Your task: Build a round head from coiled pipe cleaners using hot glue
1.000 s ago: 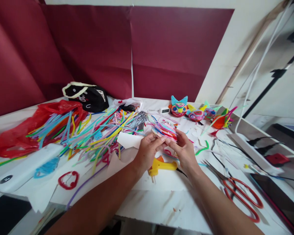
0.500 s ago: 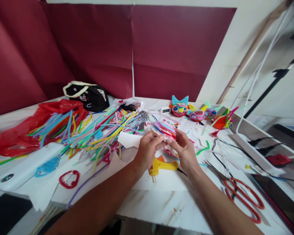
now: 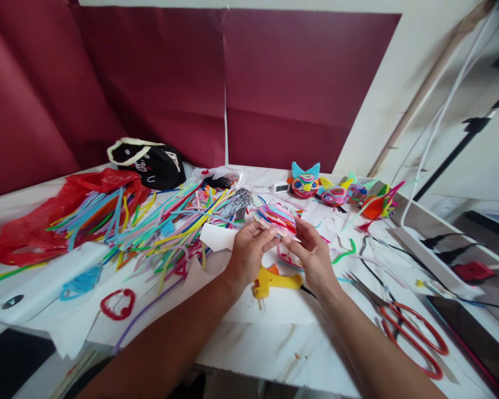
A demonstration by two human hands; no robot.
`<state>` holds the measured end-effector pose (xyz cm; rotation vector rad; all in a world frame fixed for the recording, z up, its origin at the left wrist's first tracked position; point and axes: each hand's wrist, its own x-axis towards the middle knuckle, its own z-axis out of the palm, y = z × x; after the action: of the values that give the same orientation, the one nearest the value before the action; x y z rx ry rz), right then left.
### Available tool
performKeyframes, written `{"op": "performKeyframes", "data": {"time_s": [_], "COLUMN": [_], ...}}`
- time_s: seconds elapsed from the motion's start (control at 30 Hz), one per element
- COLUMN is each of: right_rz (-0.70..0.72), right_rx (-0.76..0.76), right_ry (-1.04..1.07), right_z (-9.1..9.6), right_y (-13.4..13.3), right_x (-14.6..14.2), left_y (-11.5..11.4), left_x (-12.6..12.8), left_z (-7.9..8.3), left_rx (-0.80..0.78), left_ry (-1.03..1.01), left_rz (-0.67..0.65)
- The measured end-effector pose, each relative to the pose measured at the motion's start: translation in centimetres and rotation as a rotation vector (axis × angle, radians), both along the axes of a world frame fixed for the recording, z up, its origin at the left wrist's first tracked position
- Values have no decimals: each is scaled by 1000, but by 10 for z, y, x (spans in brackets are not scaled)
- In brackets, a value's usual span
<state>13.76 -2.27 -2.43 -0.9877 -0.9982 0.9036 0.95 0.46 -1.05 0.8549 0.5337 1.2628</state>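
Observation:
Between my two hands is a small craft piece covered in rows of pink, red, white and blue pipe cleaners (image 3: 279, 217). My left hand (image 3: 251, 249) pinches its near left edge with thumb and fingers. On the right side, my right hand (image 3: 310, 249) grips the same piece, thumb at the near edge and fingers behind. The piece's underside is hidden from me. Below the hands a yellow glue gun (image 3: 276, 280) lies on white paper, its cord running right. Scissors with orange handles (image 3: 416, 330) rest open near my right forearm.
Loose pipe cleaners (image 3: 166, 227) spread leftward from a red plastic bag (image 3: 29, 227). A black pouch (image 3: 162, 166) stands behind. Finished pipe-cleaner figures (image 3: 304, 182) line the back right. A power strip (image 3: 438, 263) and a phone (image 3: 469, 338) lie at right; a red heart-shaped loop (image 3: 117, 305) lies left.
The pipe-cleaner piece has tilted slightly and shifted a little left and down in my hands. Both hands keep their hold; everything else on the table stays put.

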Motion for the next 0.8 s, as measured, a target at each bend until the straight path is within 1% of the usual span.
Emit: {"op": "performKeyframes", "data": {"time_s": [0.13,0.3,0.5,0.63,0.8], "right_rz": [-93,-58,-67,-52,-78], "right_rx": [-49,-89,-110,-99,-75], "right_ry": [-50,-9,6,-2,-56], "right_z": [-2,-2,-2,0,3], "right_y": [0,0,-1,-2,-3], "right_x": [1,2,1,-1,-1], "left_y": [4,4,4,5,5], "left_x": [-3,-5,-5,-5,-6], "left_z": [2,3,4,4,3], "left_rx": [1,23,40,50,55], "left_ry": [-9,11,21,38,48], "left_rz": [29,45,57,48,43]}}
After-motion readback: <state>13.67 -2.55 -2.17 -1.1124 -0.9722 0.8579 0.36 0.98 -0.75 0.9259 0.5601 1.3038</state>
